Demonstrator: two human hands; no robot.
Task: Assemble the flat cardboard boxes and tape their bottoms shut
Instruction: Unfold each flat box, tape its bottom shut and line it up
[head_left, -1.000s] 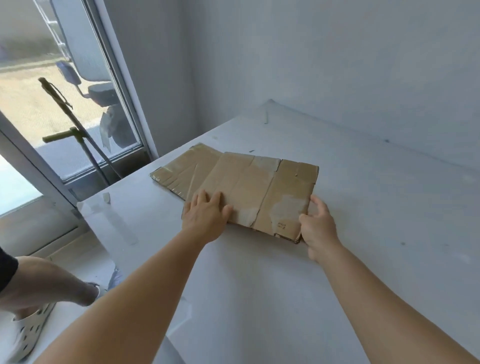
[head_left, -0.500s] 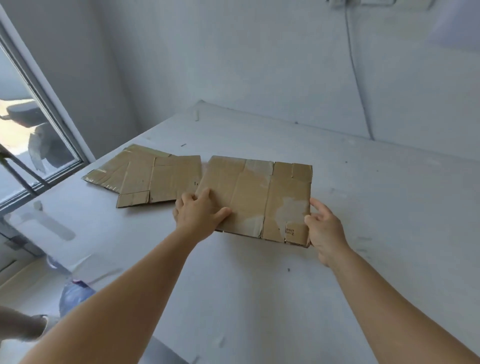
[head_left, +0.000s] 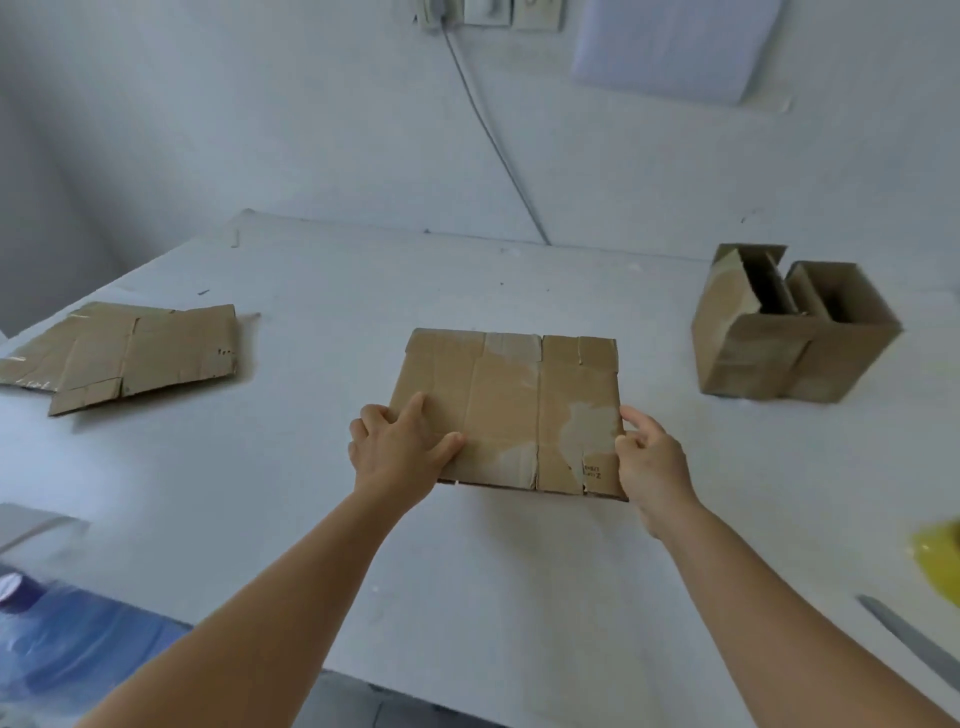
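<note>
Here the left hand (head_left: 400, 452) grips the flat cardboard box (head_left: 511, 410) on the tabletop (head_left: 467, 571), thumb on top. The right hand (head_left: 649, 457) holds its right edge, fingers curled. The small print near that corner is too blurred to read.

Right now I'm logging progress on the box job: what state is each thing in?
flat box: folded flat on the table, held at both near corners.
left hand: grips the flat box's left near corner.
right hand: pinches its right edge.
spare flat boxes: lying flat, overlapping, untouched.
assembled boxes: two upright, tops open, side by side.
</note>
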